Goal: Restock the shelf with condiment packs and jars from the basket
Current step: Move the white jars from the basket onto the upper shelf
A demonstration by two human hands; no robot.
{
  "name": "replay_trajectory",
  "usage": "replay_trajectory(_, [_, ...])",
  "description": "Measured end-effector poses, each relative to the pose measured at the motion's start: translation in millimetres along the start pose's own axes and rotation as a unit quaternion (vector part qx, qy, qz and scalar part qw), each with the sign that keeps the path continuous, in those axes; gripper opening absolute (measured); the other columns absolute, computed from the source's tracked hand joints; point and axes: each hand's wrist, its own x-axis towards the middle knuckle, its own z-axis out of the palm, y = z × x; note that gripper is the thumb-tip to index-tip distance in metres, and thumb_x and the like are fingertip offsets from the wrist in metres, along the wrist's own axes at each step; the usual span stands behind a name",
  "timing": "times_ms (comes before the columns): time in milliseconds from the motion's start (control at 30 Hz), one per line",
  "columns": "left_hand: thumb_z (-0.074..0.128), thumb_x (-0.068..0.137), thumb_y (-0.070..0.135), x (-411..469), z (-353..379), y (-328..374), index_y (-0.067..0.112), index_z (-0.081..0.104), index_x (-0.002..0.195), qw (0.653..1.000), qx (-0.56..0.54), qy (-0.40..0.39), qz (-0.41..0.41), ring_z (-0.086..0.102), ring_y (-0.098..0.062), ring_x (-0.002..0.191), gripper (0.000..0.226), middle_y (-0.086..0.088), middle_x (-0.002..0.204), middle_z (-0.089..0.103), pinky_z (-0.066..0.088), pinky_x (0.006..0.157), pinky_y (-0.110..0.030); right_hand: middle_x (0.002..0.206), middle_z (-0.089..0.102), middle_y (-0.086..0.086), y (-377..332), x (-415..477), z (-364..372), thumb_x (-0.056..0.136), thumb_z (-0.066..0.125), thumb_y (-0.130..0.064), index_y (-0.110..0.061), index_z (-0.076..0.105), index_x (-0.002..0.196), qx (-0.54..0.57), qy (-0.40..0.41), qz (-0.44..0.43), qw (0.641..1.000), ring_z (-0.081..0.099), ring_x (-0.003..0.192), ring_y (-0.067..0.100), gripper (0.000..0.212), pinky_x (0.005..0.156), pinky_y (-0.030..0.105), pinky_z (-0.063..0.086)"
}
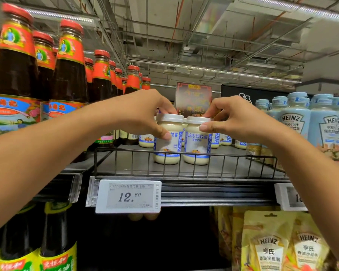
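Note:
Two white-lidded jars of pale salad dressing with blue labels stand side by side on the dark shelf (233, 167), just behind its wire front rail. My left hand (145, 112) grips the left jar (167, 149) from above, thumb on its label and fingers over the lid. The right jar (196, 147) is held the same way by my right hand (231, 120), thumb at the rim of the lid. More jars of the same kind (146, 140) stand further back. No basket is in view.
Tall dark sauce bottles with red caps (69, 71) fill the shelf to the left. Pale blue Heinz bottles (294, 120) stand at the right. A price tag reading 12.50 (128, 196) hangs below the rail. Yellow Heinz pouches (270, 243) hang on the lower right.

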Motion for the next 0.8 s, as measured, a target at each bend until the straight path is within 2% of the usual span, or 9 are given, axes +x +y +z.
replay_trajectory(33, [0.082,0.070,0.054,1.9,2.4,0.3,0.040,0.067,0.120,1.000,0.011,0.009,0.007,0.061,-0.007,0.100,0.055,0.020,0.113,0.066,0.048,0.084,-0.031,0.074,0.072,-0.002,1.4,1.3,2.2,0.072,0.082,-0.046,-0.025,0.067,0.082,0.001,0.015,-0.002,1.000,0.052,0.047,-0.004,0.028,0.043,0.006,0.033])
replay_trajectory(133, [0.081,0.070,0.054,9.3,7.9,1.2,0.036,0.066,0.124,1.000,0.023,0.012,0.012,0.059,-0.009,0.101,0.058,0.015,0.114,0.067,0.045,0.083,-0.029,0.073,0.071,-0.005,4.5,3.1,3.6,0.080,0.082,-0.030,-0.024,0.067,0.078,0.006,0.029,-0.012,0.999,0.048,0.042,-0.003,0.017,0.040,0.005,0.031])
replay_trajectory(200, [0.082,0.071,0.053,15.0,10.1,0.9,0.035,0.066,0.126,0.999,0.032,0.011,0.010,0.059,-0.012,0.102,0.060,0.013,0.117,0.067,0.045,0.084,-0.029,0.077,0.074,-0.001,5.5,3.1,3.0,0.081,0.082,-0.029,-0.024,0.067,0.077,0.003,0.025,-0.012,1.000,0.052,0.050,0.000,0.016,0.042,0.006,0.031])
replay_trajectory(300, [0.082,0.070,0.055,21.5,12.0,-1.6,0.035,0.065,0.127,0.999,0.042,0.012,0.004,0.058,-0.013,0.098,0.063,0.012,0.119,0.067,0.043,0.080,-0.028,0.080,0.076,-0.001,7.4,2.7,2.5,0.080,0.082,-0.031,-0.024,0.068,0.079,-0.003,0.028,-0.003,1.000,0.067,0.068,0.017,0.017,0.049,0.011,0.038])
replay_trajectory(433, [0.083,0.069,0.055,27.1,13.2,-3.7,0.031,0.064,0.130,0.999,0.037,0.008,0.011,0.054,-0.009,0.090,0.069,0.009,0.120,0.069,0.038,0.075,-0.024,0.082,0.073,-0.008,6.1,4.0,0.0,0.080,0.083,-0.030,-0.026,0.067,0.082,-0.014,0.016,0.006,1.000,0.071,0.080,0.014,0.016,0.054,0.015,0.041])
replay_trajectory(567, [0.084,0.071,0.051,36.9,16.7,2.8,0.024,0.061,0.135,0.999,0.040,-0.005,0.018,0.049,-0.005,0.091,0.073,0.004,0.126,0.067,0.034,0.076,-0.019,0.083,0.072,-0.012,6.3,4.4,-8.1,0.082,0.082,-0.022,-0.026,0.072,0.089,-0.032,-0.005,-0.001,0.999,0.072,0.088,0.020,0.013,0.070,0.031,0.054])
replay_trajectory(667, [0.083,0.072,0.052,46.7,21.4,10.4,0.021,0.060,0.136,0.998,0.050,-0.012,0.027,0.058,-0.012,0.104,0.074,0.001,0.129,0.065,0.036,0.079,-0.021,0.084,0.074,-0.010,10.3,5.7,-11.9,0.081,0.082,-0.023,-0.023,0.076,0.095,-0.061,-0.011,0.011,0.998,0.072,0.087,0.021,0.015,0.084,0.043,0.058])
replay_trajectory(733, [0.082,0.073,0.052,52.7,24.0,15.1,0.019,0.059,0.137,0.998,0.053,-0.013,0.030,0.059,-0.019,0.117,0.076,0.000,0.131,0.064,0.042,0.085,-0.026,0.090,0.074,-0.008,14.2,7.4,-12.8,0.081,0.083,-0.025,-0.021,0.076,0.099,-0.080,-0.009,0.025,0.996,0.071,0.089,0.017,0.019,0.086,0.045,0.057])
replay_trajectory(800, [0.082,0.074,0.052,57.8,25.1,18.1,0.017,0.057,0.139,0.998,0.057,-0.019,0.029,0.057,-0.022,0.121,0.078,-0.001,0.133,0.063,0.045,0.090,-0.029,0.092,0.074,-0.006,18.6,10.1,-13.6,0.081,0.082,-0.027,-0.020,0.076,0.100,-0.098,-0.007,0.036,0.995,0.070,0.090,0.015,0.021,0.087,0.045,0.057])
